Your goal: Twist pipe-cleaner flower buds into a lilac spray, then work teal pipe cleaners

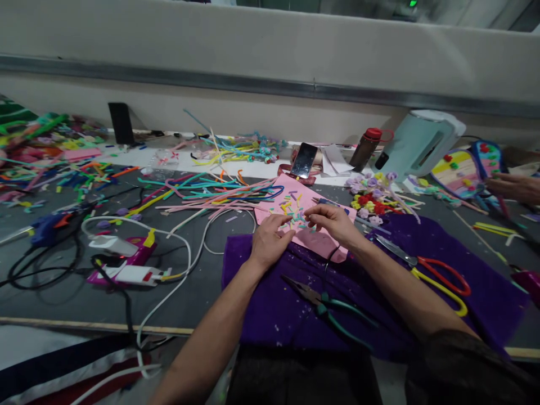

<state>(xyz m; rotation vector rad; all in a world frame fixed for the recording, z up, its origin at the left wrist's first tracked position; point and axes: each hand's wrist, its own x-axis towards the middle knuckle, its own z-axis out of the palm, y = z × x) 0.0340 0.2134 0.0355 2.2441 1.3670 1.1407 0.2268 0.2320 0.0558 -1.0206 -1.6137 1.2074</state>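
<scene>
Two bare hands work above a dark grey table (206, 287), its near edge trimmed by a pale strip and its far edge lined with a white band against a light wall (253, 34) carrying a grey rail (169, 77). Near the middle of the table lies a pink sheet (314, 242), scattered with short coloured pieces (296, 216) and partly overlapping a purple cloth (261, 304) that reaches the near edge. The left hand (272, 239), loosely curled, is at the sheet's left side; the right hand (333, 225) has its fingertips drawn together above the pieces. Whether either grasps a piece cannot be told. Green-handled pliers (323, 304) and scissors (411, 261) lie on the cloth. Fuzzy stems (228, 194) fan out left of the sheet; a blue glue gun (46, 228) and a magenta power strip (143, 251) occupy the table's left part. Along the far edge are a phone (304, 160), a red-capped bottle (365, 149) and a pale green jug (422, 143). Another person's hand (517, 185) appears toward the right.
</scene>
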